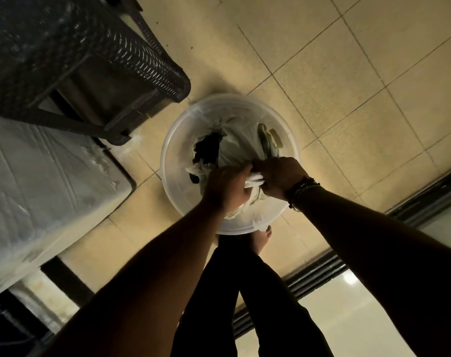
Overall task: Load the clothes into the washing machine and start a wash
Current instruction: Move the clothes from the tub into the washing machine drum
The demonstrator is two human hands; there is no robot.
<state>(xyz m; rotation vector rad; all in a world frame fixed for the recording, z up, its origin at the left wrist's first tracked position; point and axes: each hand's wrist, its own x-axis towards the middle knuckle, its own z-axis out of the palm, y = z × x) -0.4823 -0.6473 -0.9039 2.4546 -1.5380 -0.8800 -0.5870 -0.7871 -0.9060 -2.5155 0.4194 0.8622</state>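
Legs: dark trousers [245,305] fill the bottom of the view, between the two forearms; a bare foot [265,239] shows just below the hands, touching the near edge of the tub.
Left hand: the left hand [225,188] is inside the tub, fingers curled round a bunch of white cloth [254,180].
Right hand: the right hand [279,176] is just beside the left one, almost touching it, fingers curled and pinching the same white cloth from the other side; dark bracelets [303,190] circle its wrist.
Clothes: the clothes [232,148] lie in the tub, under and just beyond both hands; the heap is mostly pale fabric, with a black piece [206,149] beyond the left hand and a greenish piece [267,143] beyond the right hand.
Tub: a round translucent tub [178,171] stands on the floor and holds the clothes; both hands reach over its near rim.
Floor: pale square tiles [348,73] spread beyond and to the right of the hands.
Track: a dark door track [373,238] runs to the right of the right forearm, with glossy floor past it.
White surface: a white covered surface [39,189] sits well to the left of the left hand; what it is cannot be told.
Wicker piece: dark woven furniture [77,55] stands beyond that, far left of the hands, its corner near the tub's far rim.
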